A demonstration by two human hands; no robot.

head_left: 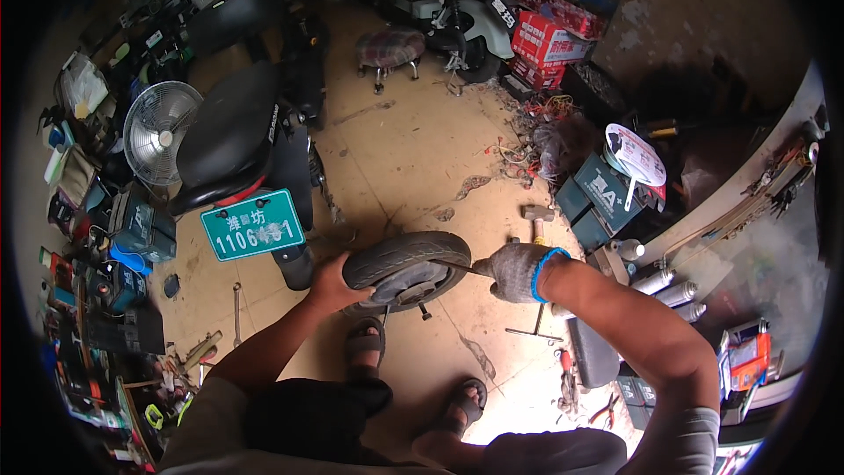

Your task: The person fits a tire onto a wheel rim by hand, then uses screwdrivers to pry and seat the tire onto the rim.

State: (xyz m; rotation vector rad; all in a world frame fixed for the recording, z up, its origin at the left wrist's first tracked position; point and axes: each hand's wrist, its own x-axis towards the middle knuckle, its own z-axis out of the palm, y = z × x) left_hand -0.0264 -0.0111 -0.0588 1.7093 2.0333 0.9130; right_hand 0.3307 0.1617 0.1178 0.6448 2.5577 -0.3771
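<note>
We hold a small black tyre on its wheel (406, 268) over the concrete floor (404, 149), just above our sandalled feet (413, 369). Our bare left hand (332, 286) is pressed against the tyre's left side, its fingers wrapped round the tread and gripping it. Our right hand (514, 271), in a grey knit glove with a blue cuff, is clenched round a thin metal tool (457, 266) whose tip meets the tyre's right edge; how far it goes in we cannot tell.

Just left of the tyre stands the rear of a black scooter (237, 132) with a green number plate (252, 225), the plate close to our left hand. Further left of the tyre a round fan (160, 130) sits by cluttered shelves. Behind the tyre, well apart, a small padded stool (389, 48) stands on the floor. Just right of the tyre, behind our gloved hand, a hammer (537, 214) lies on the floor, with dark boxes (598, 193) beyond it. A cross wrench (534, 327) lies near our right forearm, below the tyre's right side.
</note>
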